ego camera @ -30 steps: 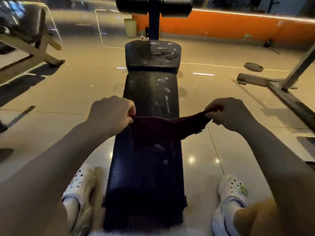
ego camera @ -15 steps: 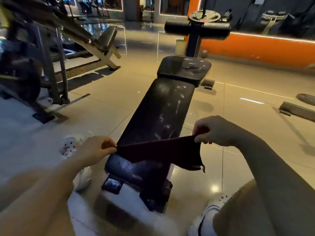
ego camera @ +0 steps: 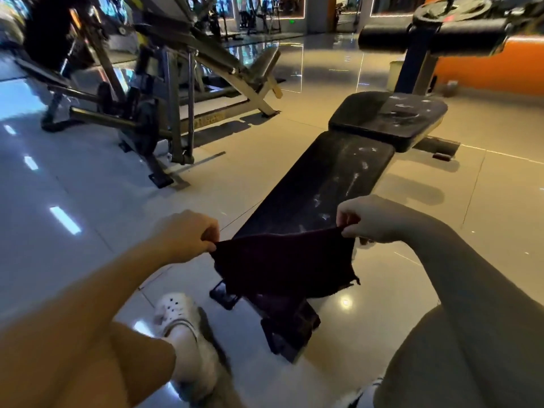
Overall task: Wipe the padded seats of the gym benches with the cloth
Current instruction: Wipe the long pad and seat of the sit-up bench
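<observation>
Pinching the top corners of the cloth (ego camera: 284, 266) with my left hand (ego camera: 184, 235) and right hand (ego camera: 372, 219), I hold it just above the near end of the bench (ego camera: 321, 184); it hangs limp and light, so corners look the best hold.

A cloth (ego camera: 284, 266) hangs between left hand (ego camera: 184, 235) and right hand (ego camera: 374, 219), before a bench (ego camera: 321, 184); a weight machine (ego camera: 164, 92) stands left.

Bench's near end (ego camera: 265, 319) behind the hanging cloth (ego camera: 284, 266) (roller pad (ego camera: 435, 36) blurred)
</observation>
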The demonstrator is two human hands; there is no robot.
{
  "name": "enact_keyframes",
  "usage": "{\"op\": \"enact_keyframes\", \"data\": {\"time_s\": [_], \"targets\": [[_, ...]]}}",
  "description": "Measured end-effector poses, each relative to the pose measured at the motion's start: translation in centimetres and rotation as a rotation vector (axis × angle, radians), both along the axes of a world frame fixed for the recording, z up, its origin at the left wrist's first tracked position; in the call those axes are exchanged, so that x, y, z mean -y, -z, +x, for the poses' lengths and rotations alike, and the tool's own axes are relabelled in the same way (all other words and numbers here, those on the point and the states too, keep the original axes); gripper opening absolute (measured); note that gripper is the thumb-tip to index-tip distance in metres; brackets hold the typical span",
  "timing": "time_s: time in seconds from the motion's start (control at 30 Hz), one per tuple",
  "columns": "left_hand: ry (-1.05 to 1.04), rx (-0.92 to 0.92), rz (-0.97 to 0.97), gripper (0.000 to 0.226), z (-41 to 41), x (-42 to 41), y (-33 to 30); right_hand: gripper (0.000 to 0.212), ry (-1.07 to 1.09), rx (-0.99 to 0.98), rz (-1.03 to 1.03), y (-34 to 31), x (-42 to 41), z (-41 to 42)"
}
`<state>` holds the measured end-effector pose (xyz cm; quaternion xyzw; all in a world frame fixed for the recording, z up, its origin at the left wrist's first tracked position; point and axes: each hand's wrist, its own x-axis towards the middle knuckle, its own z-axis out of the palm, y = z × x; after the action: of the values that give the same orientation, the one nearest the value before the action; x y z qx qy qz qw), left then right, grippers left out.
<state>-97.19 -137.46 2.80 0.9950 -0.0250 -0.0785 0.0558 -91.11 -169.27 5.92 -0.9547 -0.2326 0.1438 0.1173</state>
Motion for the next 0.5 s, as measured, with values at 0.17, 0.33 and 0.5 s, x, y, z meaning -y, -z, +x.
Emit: {"op": "enact_keyframes", "data": {"time_s": [0.17, 0.33, 0.5], "targets": [[-0.166, -0.111, -0.180, 0.016, -0.6, 0.2, 3.1, 0.016, -0.090, -0.032, -0.109, 2.3, -2.4, 3.9], [-0.341, -0.075, -0.570, 0.025, -2.8, 3.8, 7.4, 0.017, -0.086, -0.045, -0.178, 4.4, -2.0, 6.9], [-0.460, -0.255, -0.844, 0.019, -4.4, 7.0, 12.6, 0.013, -0.003, -0.012, -0.233, 5.2, -2.3, 9.8]]}}
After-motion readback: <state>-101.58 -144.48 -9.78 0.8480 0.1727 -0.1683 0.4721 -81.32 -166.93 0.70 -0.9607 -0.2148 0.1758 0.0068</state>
